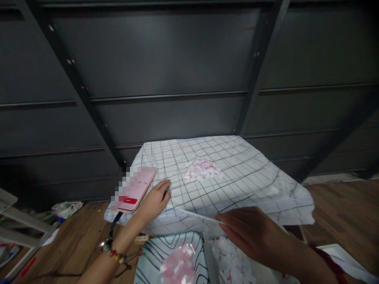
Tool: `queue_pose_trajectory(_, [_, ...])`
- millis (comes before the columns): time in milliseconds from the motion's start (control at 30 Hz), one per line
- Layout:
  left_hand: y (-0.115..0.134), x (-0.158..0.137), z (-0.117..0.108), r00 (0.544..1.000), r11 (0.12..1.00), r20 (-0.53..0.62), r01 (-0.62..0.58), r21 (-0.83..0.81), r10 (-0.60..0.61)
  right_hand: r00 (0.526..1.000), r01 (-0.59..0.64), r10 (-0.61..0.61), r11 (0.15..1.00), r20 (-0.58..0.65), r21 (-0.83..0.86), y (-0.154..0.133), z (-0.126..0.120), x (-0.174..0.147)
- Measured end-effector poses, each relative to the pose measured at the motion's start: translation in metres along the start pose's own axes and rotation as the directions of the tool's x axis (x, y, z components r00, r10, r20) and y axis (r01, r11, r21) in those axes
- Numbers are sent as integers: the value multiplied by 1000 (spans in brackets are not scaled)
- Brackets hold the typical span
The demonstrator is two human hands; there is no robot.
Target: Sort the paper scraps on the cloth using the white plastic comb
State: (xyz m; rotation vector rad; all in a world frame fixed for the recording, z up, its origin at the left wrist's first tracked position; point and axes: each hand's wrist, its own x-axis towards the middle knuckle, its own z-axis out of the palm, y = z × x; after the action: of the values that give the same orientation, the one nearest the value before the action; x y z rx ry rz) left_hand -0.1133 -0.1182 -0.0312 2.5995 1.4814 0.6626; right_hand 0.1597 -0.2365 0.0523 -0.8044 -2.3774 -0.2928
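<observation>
My left hand (pixel 156 199) rests on the near left part of a white checked cloth (pixel 237 152), fingers laid on it and thumb slightly apart. I see nothing held in it. Just left of it lies a phone (pixel 137 189) with a pink screen. My right hand (pixel 248 230) is closed around one end of a thin white strip (pixel 197 214), which points left along the cloth's near edge. Whether it is a stick or a sheet seen edge-on, I cannot tell. Farther back on the cloth sits a small pile of white and pink scraps (pixel 203 169).
Below the near edge, a clear bag of pink pieces (pixel 179 264) lies on a light blue surface with black wavy lines (pixel 166 241). Beside it stands a container of white scraps (pixel 232 262), partly behind my right hand. A dark panelled wall (pixel 171 59) rises behind the cloth.
</observation>
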Motion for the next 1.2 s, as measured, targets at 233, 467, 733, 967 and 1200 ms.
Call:
queue_pose_trajectory(233, [4, 17, -9, 996, 999, 88, 20, 29, -23, 978, -192, 181, 975, -102, -110, 83, -17, -5])
queue_pose_trajectory(467, [17, 58, 2, 997, 998, -42, 65, 7, -65, 972, -235, 232, 949, -41, -210, 171, -33, -32])
queue_pose_trajectory(733, [38, 38, 35, 995, 994, 8, 103, 25, -103, 965, -258, 261, 950, -8, -175, 167, -28, -62])
queue_pose_trajectory(967, [42, 33, 36, 994, 992, -33, 106, 63, -104, 969, -245, 248, 963, 12, -109, 142, -30, -50])
queue_pose_trajectory(1200, [45, 31, 36, 991, 992, -77, 110, 54, -106, 983, -184, 183, 974, -16, -130, 142, -5, -32])
